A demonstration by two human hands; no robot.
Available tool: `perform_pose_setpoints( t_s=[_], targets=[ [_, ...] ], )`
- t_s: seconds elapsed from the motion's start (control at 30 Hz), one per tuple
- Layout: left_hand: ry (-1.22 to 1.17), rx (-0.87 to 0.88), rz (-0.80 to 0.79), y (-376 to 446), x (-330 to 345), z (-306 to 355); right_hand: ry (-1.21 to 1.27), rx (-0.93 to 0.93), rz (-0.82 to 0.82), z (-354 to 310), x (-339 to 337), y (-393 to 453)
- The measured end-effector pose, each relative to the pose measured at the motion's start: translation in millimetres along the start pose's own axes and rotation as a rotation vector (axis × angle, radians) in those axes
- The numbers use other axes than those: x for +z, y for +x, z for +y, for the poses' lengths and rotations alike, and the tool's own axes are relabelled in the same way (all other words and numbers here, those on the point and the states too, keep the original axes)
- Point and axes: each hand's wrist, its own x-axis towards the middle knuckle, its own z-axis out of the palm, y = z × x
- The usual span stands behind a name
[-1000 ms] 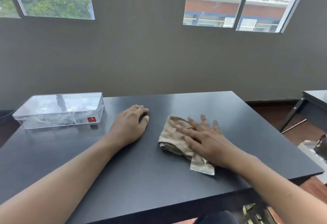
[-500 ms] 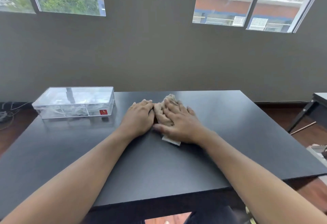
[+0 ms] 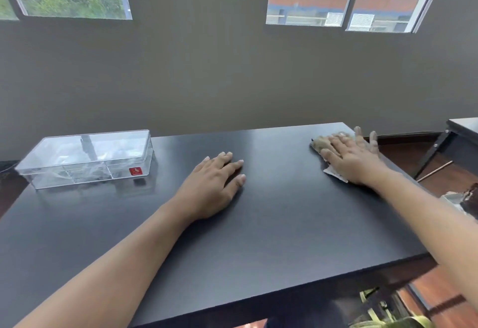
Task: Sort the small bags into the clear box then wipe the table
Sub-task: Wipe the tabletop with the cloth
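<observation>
A clear lidded box (image 3: 88, 158) with a red sticker stands at the far left of the black table (image 3: 271, 224); small bags show faintly inside it. My right hand (image 3: 354, 157) lies flat with spread fingers on a beige cloth (image 3: 320, 144) at the table's far right corner, pressing it to the top. My left hand (image 3: 214, 185) rests palm down near the table's middle, holding nothing, its fingers slightly apart.
A grey wall with two windows runs behind the table. A second dark table (image 3: 463, 131) with a metal leg stands to the right, over a wooden floor. Some objects (image 3: 465, 201) sit low at the right edge.
My right hand has slid the cloth from beside my left hand at the table's middle out to the far right corner. My left hand has stayed in place.
</observation>
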Motion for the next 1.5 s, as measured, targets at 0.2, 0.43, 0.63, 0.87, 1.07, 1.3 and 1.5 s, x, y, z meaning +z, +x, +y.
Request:
perform_pose_setpoints(
  t_s=[0.2, 0.43, 0.63, 0.87, 1.07, 1.3, 1.5],
  targets=[
    [0.041, -0.058, -0.010, 13, -4, -5, 0.048, -0.137, -0.018, -97, -6, 11],
    [0.098, -0.067, -0.061, 46, -8, -11, 0.125, -0.456, 0.009, -101, 5, -127],
    [0.107, -0.064, -0.044, 42, -4, -10, 0.156, -0.313, -0.014, 15, 5, -163],
    [0.131, -0.058, -0.055, 43, -2, -8, 0.145, 0.025, 0.013, 54, 9, -42],
    [0.115, -0.059, -0.038, 44, -1, -10, 0.236, 0.140, 0.011, 4, -9, 51],
    [0.030, -0.048, -0.024, 46, -4, -10, 0.214, -0.131, -0.016, -74, -5, 33],
    [-0.050, -0.030, 0.052, 33, -5, -11, 0.153, -0.536, -0.037, -100, 10, -88]
  ],
)
